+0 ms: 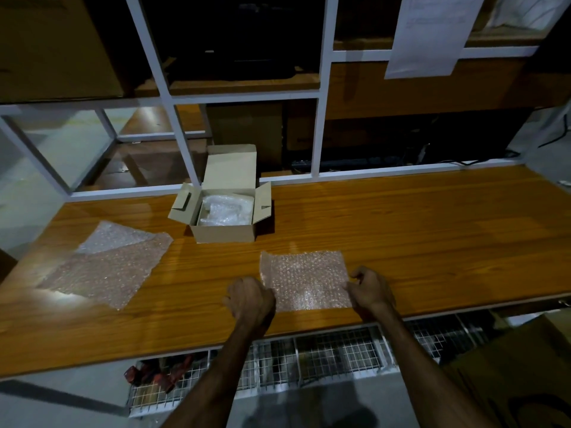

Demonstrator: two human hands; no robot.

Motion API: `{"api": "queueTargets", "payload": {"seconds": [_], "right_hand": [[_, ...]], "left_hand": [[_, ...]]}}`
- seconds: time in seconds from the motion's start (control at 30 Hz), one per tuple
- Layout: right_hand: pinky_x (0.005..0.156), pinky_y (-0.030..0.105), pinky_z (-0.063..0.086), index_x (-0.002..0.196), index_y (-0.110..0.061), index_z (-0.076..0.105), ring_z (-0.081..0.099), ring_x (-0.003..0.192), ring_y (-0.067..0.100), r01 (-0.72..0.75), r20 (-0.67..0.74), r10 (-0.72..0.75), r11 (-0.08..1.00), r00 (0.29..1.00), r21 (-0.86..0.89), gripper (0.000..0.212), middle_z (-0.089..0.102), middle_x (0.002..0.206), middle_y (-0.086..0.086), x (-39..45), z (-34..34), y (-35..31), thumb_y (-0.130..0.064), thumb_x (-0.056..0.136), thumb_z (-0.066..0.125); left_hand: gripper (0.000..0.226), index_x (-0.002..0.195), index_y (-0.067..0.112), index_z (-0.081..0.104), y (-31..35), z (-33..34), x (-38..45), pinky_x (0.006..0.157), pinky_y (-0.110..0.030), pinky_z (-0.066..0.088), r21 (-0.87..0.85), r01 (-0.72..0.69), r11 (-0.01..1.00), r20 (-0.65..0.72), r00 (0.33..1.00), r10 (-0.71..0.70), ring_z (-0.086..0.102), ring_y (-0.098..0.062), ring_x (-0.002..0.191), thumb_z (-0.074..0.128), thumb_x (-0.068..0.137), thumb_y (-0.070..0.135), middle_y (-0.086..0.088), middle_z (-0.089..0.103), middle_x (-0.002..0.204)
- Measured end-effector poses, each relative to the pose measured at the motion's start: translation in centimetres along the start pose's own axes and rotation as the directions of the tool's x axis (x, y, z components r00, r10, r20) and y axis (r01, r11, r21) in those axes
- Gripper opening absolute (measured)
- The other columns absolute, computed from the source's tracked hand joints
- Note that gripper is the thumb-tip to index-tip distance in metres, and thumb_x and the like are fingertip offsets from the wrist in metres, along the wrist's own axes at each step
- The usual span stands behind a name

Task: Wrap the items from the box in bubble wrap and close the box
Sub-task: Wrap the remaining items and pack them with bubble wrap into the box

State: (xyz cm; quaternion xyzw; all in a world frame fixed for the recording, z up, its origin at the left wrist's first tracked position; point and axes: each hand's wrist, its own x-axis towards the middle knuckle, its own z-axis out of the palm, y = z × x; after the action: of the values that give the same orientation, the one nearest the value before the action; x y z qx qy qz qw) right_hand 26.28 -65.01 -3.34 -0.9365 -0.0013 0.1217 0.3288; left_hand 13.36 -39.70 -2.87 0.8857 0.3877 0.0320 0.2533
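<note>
Both hands, left (249, 296) and right (372, 290), pinch a bubble wrap sheet (304, 278) flat; box (224, 208) open, holding wrapped contents; closing remains.

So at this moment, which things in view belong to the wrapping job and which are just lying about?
Job:
- open cardboard box, wrapped contents inside
- small bubble wrap sheet, held by left hand and right hand
- larger bubble wrap sheets on the table

Lying about:
- hanging paper sheet
- wire baskets under the table
- red items in one basket

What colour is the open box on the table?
The box is plain light brown cardboard, seen in the head view.
</note>
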Motion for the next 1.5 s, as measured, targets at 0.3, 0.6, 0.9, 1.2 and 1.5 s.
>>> {"api": "queueTargets", "payload": {"seconds": [0.3, 0.6, 0.9, 1.2, 1.5], "right_hand": [[0.079, 0.038, 0.061, 0.076, -0.018, 0.067, 0.070, 0.073, 0.021, -0.035, 0.008, 0.035, 0.999, 0.999, -0.015, 0.034, 0.072, 0.072, -0.003, -1.0, 0.4, -0.4, -0.046, 0.085, 0.083], [0.075, 0.038, 0.060, 0.072, -0.018, 0.067, 0.070, 0.073, 0.021, -0.029, 0.026, 0.028, 0.999, 0.999, 0.030, 0.041, 0.073, 0.072, -0.004, -0.8, 0.1, 0.1, -0.052, 0.077, 0.088], [0.065, 0.038, 0.054, 0.065, -0.019, 0.060, 0.067, 0.071, 0.028, 0.044, 0.007, -0.045, 0.999, 0.999, 0.018, 0.034, 0.068, 0.068, -0.001, -1.6, -0.4, 0.9, -0.036, 0.089, 0.077], [0.067, 0.030, 0.046, 0.076, -0.009, 0.069, 0.061, 0.071, 0.016, 0.108, 0.078, -0.124, 0.976, 0.989, 0.187, 0.021, 0.070, 0.074, 0.006, -0.6, -1.4, 2.8, -0.019, 0.092, 0.078], [0.089, 0.039, 0.055, 0.124, -0.013, 0.071, 0.066, 0.108, 0.024, 0.357, -0.212, -0.375, 0.927, 0.903, -0.115, 0.025, 0.069, 0.125, 0.004, -2.3, 0.2, -1.5, -0.012, 0.105, 0.055]], "left_hand": [[0.020, 0.084, 0.015, 0.048, 3.3, -1.9, -2.3, 0.056, -0.035, 0.039, -0.470, -0.138, 0.872, -0.123, 0.988, 0.090, 0.052, -0.022, 0.068, 0.052, 0.090, -0.004, -0.007, 0.055, 0.075], [0.015, 0.098, 0.015, 0.054, 8.8, -0.8, -3.3, 0.055, -0.023, 0.049, -0.653, -0.426, 0.626, -0.188, 0.892, 0.411, 0.059, -0.007, 0.071, 0.060, 0.099, 0.001, 0.000, 0.058, 0.087], [0.027, 0.092, 0.028, 0.043, 11.3, 5.2, -4.2, 0.055, -0.033, 0.032, -0.530, -0.476, 0.702, -0.001, 0.828, 0.561, 0.041, -0.010, 0.065, 0.068, 0.092, 0.017, 0.005, 0.048, 0.077], [0.017, 0.088, 0.023, 0.073, 9.3, 6.7, -3.8, 0.106, -0.047, 0.038, -0.288, -0.623, 0.727, -0.006, 0.760, 0.649, 0.065, -0.012, 0.100, 0.058, 0.097, 0.025, 0.005, 0.075, 0.095], [0.069, 0.157, 0.011, 0.046, 7.4, 6.9, -1.8, 0.129, -0.048, 0.021, -0.063, -0.712, 0.699, 0.222, 0.673, 0.706, 0.020, -0.031, 0.160, 0.050, 0.104, 0.055, -0.005, 0.038, 0.168]]}}
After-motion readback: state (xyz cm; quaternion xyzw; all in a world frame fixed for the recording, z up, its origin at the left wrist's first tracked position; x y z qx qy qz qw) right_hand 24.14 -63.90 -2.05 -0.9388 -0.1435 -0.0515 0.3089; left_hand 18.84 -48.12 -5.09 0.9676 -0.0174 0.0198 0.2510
